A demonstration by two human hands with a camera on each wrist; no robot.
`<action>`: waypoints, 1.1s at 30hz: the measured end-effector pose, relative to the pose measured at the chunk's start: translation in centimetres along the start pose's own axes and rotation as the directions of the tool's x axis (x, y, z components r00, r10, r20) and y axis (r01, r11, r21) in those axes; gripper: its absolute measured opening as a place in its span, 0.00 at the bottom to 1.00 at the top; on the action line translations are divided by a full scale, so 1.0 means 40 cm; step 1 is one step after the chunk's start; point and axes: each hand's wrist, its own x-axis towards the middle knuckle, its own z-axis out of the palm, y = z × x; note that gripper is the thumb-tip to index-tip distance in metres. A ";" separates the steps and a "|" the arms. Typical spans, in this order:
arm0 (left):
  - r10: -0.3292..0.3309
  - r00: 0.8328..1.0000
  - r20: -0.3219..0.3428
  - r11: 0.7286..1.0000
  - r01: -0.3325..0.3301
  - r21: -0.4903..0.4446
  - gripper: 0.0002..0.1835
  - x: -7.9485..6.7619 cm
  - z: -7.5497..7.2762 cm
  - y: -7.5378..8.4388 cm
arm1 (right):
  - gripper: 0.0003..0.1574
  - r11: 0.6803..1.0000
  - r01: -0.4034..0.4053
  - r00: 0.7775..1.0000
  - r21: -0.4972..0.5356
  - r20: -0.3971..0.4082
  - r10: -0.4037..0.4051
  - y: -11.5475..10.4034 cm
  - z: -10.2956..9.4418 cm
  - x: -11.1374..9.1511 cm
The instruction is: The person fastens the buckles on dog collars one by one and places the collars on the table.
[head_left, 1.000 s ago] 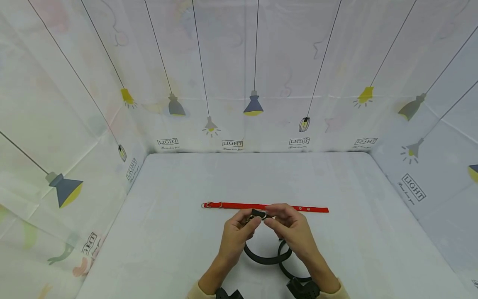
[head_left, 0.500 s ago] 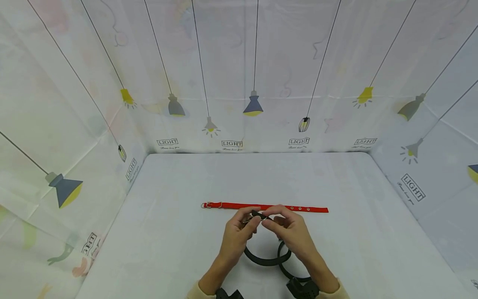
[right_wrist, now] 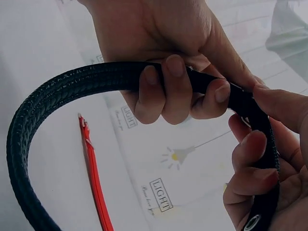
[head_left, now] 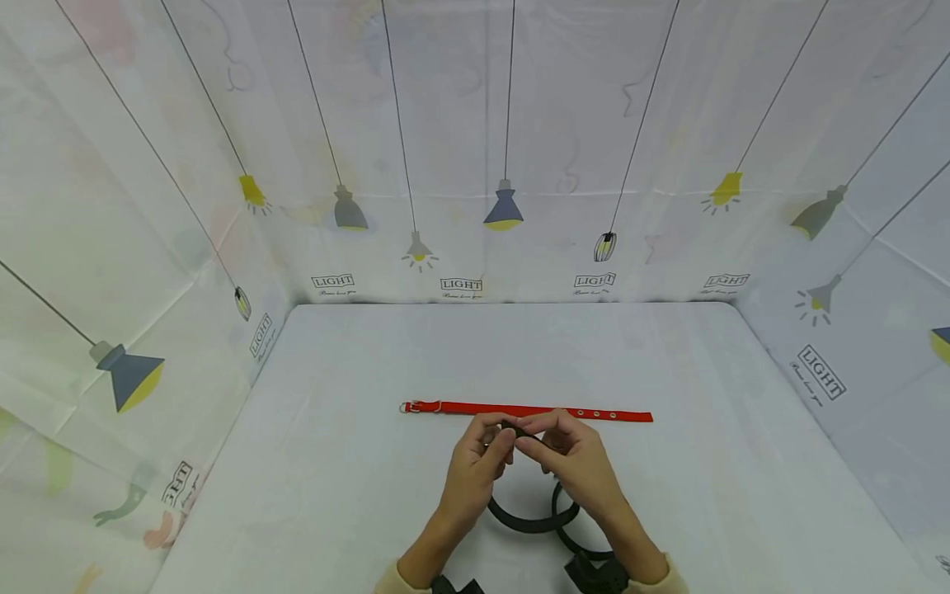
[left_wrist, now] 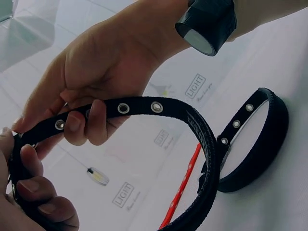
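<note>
My left hand (head_left: pixel 472 462) and right hand (head_left: pixel 586 470) meet at the middle of the head view, both pinching a black collar (head_left: pixel 529 524). In the left wrist view, the collar (left_wrist: pixel 207 139) forms a loop, with metal eyelets along its strap. My right hand (left_wrist: pixel 113 62) holds the strap on the eyelet side. In the right wrist view my left hand (right_wrist: pixel 159 43) curls its fingers around the other end, and the fingertips of both hands touch there. The buckle is mostly hidden by fingers. Below the right hand lies a second black collar (left_wrist: pixel 269 154), looped.
A red collar (head_left: pixel 475 407) with a metal buckle and eyelets lies stretched out just beyond the hands on the white table (head_left: pixel 334 495). Printed curtains (head_left: pixel 445 124) enclose the table at the back and sides. Black wrist cameras (head_left: pixel 597 573) sit on both forearms.
Both hands have drawn slightly closer together, and the right fingertips have shifted left over the black collar's end. Less of that end shows between the fingers. The red collar has stayed put.
</note>
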 end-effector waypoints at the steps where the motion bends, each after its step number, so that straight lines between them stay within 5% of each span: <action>1: 0.005 1.000 0.000 1.000 -0.005 -0.007 0.12 0.000 -0.001 -0.001 | 0.09 1.000 0.010 1.000 -0.005 0.002 -0.010 0.001 0.000 0.000; 19: 0.014 1.000 0.014 0.995 -0.012 -0.098 0.16 0.010 -0.018 0.013 | 0.09 1.000 0.005 1.000 -0.020 -0.013 -0.005 0.005 0.003 0.001; 33: -0.035 0.999 0.034 0.991 0.039 -0.129 0.15 0.012 -0.015 0.021 | 0.07 0.995 0.088 0.996 0.039 -0.004 -0.088 0.007 0.002 -0.003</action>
